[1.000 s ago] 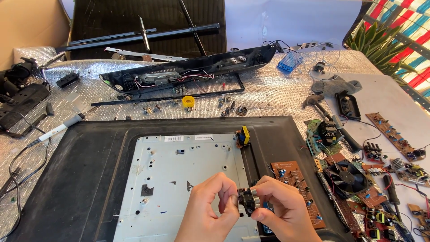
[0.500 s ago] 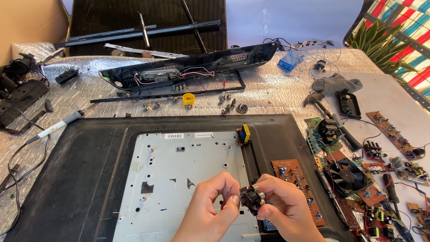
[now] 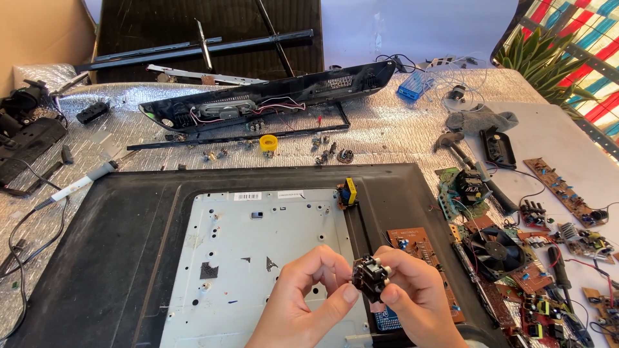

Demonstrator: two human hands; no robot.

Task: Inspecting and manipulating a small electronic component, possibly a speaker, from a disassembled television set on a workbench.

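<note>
Two bare hands meet low in the middle of the view, both curled round one small black plastic part with pale round knobs (image 3: 370, 276). The left hand (image 3: 309, 296) comes up from the bottom edge, fingers bent inward, its thumb (image 3: 342, 298) pressed against the part's near side and the fingertips closed over its top. The right hand (image 3: 412, 293) cups the part from the other side, fingers folded tight about it, so the piece is pinched between both hands and lifted clear of the surface below.

The part is blocky and dark, with a ribbed or stepped face and light-coloured buttons showing at its upper right corner; finer detail is too small to tell.

It hangs just above the pale grey perforated metal back plate (image 3: 258, 258) set in a wide black flat-screen frame (image 3: 116, 238). Just beside the right hand lies a brown circuit board (image 3: 419, 241), and near it a black square cooling fan (image 3: 495, 250).
</note>
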